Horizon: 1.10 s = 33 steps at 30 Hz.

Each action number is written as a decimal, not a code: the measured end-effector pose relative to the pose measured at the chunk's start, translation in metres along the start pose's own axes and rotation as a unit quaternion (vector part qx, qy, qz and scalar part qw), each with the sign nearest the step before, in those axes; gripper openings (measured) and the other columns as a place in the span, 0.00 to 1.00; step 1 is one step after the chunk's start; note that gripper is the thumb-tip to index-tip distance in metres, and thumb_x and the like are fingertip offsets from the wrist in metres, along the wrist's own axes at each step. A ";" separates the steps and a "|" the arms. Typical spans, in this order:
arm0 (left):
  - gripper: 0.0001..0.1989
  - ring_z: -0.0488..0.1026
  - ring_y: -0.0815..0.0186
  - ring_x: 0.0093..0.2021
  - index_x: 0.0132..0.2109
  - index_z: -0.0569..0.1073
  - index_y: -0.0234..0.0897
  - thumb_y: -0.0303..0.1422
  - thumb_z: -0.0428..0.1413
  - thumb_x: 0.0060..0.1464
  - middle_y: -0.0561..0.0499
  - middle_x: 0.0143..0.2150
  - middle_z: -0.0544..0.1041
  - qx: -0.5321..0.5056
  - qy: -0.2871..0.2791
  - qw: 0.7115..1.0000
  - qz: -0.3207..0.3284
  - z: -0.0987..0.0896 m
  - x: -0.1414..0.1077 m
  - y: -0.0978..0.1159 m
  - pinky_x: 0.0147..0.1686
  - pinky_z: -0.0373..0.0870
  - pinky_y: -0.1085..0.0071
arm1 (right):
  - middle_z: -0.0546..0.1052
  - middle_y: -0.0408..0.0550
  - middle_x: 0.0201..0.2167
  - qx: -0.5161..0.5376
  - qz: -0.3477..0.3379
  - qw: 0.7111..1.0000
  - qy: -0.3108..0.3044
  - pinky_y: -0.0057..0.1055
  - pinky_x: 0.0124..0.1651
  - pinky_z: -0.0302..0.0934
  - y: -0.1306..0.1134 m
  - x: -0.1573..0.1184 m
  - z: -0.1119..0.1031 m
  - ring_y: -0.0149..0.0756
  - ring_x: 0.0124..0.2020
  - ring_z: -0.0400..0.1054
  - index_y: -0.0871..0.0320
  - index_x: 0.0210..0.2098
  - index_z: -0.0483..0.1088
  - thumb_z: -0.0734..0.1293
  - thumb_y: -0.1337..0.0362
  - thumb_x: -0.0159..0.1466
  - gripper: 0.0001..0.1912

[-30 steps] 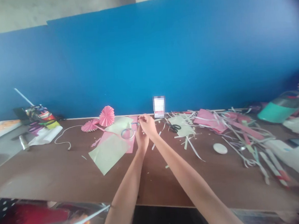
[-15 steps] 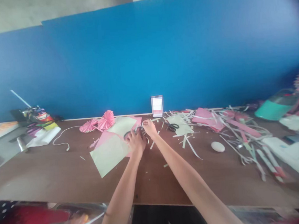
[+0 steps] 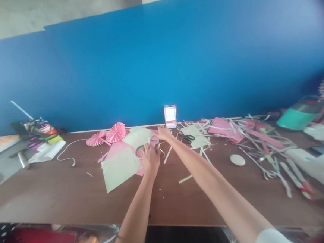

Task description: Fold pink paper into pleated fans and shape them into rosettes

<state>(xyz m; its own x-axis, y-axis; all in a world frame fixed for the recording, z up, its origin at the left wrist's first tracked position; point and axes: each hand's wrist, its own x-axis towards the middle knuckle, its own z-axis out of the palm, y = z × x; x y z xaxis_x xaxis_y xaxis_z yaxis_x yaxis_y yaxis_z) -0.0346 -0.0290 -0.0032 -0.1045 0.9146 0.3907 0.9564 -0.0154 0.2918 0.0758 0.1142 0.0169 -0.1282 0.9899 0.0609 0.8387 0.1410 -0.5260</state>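
Observation:
My left hand (image 3: 150, 158) lies over a layered pile of paper, fingers stretched forward. Dark rounded loops (image 3: 139, 152), looking like scissor handles, show around its fingertips. Under it are a pale green sheet (image 3: 119, 171) and pink paper (image 3: 119, 149), with another pale sheet (image 3: 137, 135) behind. My right hand (image 3: 164, 133) is farther forward, its fingers closed at the pink paper's far right corner; the exact grip is small and partly hidden. Left of the pile stand two pleated pink paper fans (image 3: 115, 132). Black-handled scissors (image 3: 188, 137) rest to the right of my right hand.
A phone-like upright screen (image 3: 170, 116) leans at the blue partition (image 3: 135, 71). Paper strips and pink scraps (image 3: 226, 129) litter the right side. A white oval object (image 3: 237, 159), markers (image 3: 295, 180) and a green container (image 3: 297, 116) lie there too. A white cord (image 3: 66, 155) curls left.
My right hand has moved slightly forward and right, to the pink paper's corner. The paper pile has shifted a little under my left hand, which stays near the dark loops.

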 end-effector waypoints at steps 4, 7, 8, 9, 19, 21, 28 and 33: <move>0.16 0.67 0.49 0.50 0.50 0.71 0.32 0.37 0.48 0.60 0.37 0.53 0.68 0.003 0.014 1.000 0.003 0.002 0.004 -0.008 0.49 0.63 0.55 | 0.56 0.67 0.64 -0.049 0.020 0.998 -0.018 0.49 0.59 0.49 -0.007 0.005 0.000 0.61 0.64 0.48 0.65 0.53 0.66 0.70 0.49 0.57 0.32; 0.16 0.67 0.47 0.50 0.50 0.71 0.32 0.36 0.49 0.60 0.36 0.52 0.69 0.010 0.023 1.000 -0.013 0.002 0.007 -0.012 0.50 0.63 0.54 | 0.61 0.66 0.60 -0.066 0.018 0.998 -0.006 0.45 0.57 0.53 -0.011 0.001 -0.003 0.57 0.62 0.52 0.63 0.52 0.66 0.71 0.52 0.56 0.30; 0.16 0.66 0.47 0.51 0.50 0.71 0.32 0.36 0.49 0.60 0.36 0.53 0.69 0.013 0.029 0.999 -0.017 0.002 0.008 -0.014 0.50 0.63 0.54 | 0.63 0.64 0.59 -0.069 0.012 0.998 0.003 0.43 0.56 0.55 -0.012 -0.002 -0.004 0.54 0.62 0.54 0.62 0.52 0.66 0.70 0.54 0.58 0.27; 0.16 0.66 0.47 0.51 0.50 0.71 0.32 0.36 0.49 0.60 0.36 0.53 0.69 0.015 0.036 0.999 -0.022 0.001 0.009 -0.016 0.50 0.63 0.53 | 0.65 0.63 0.57 -0.070 0.006 0.997 0.012 0.40 0.54 0.56 -0.014 -0.006 -0.005 0.51 0.60 0.56 0.61 0.51 0.65 0.68 0.58 0.60 0.22; 0.13 0.67 0.52 0.51 0.46 0.71 0.34 0.28 0.43 0.61 0.38 0.53 0.70 -0.005 0.053 0.997 -0.061 -0.005 0.016 -0.027 0.48 0.65 0.57 | 0.77 0.49 0.38 -0.062 -0.060 0.988 0.125 0.29 0.35 0.57 -0.032 -0.053 -0.024 0.39 0.38 0.71 0.54 0.47 0.66 0.52 0.64 0.71 0.14; 0.12 0.68 0.53 0.50 0.46 0.71 0.34 0.28 0.44 0.61 0.39 0.52 0.70 -0.005 0.058 0.996 -0.068 -0.005 0.017 -0.029 0.46 0.66 0.59 | 0.77 0.48 0.36 -0.052 -0.075 0.983 0.157 0.28 0.33 0.56 -0.033 -0.064 -0.036 0.38 0.36 0.71 0.53 0.44 0.68 0.51 0.62 0.71 0.15; 0.08 0.66 0.50 0.53 0.42 0.70 0.34 0.28 0.48 0.59 0.39 0.51 0.71 -0.020 0.082 0.991 -0.107 -0.006 0.022 -0.043 0.47 0.64 0.56 | 0.78 0.49 0.35 -0.006 -0.081 0.968 0.237 0.28 0.34 0.55 -0.034 -0.097 -0.097 0.38 0.34 0.70 0.54 0.44 0.72 0.54 0.61 0.69 0.16; 0.11 0.59 0.46 0.60 0.45 0.70 0.30 0.26 0.47 0.57 0.32 0.58 0.66 -0.028 0.095 0.984 -0.150 -0.008 0.025 -0.047 0.52 0.59 0.50 | 0.78 0.50 0.33 0.054 -0.065 0.947 0.311 0.30 0.37 0.58 -0.013 -0.113 -0.144 0.38 0.33 0.69 0.56 0.41 0.73 0.57 0.62 0.66 0.13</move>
<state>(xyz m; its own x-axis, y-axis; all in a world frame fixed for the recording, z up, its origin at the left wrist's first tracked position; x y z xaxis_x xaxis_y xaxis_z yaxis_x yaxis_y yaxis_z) -0.0840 -0.0088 0.0001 -0.4345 0.7894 0.4337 0.8586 0.2177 0.4641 0.1558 0.0030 0.1391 0.1378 0.7873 0.6010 0.7739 0.2931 -0.5614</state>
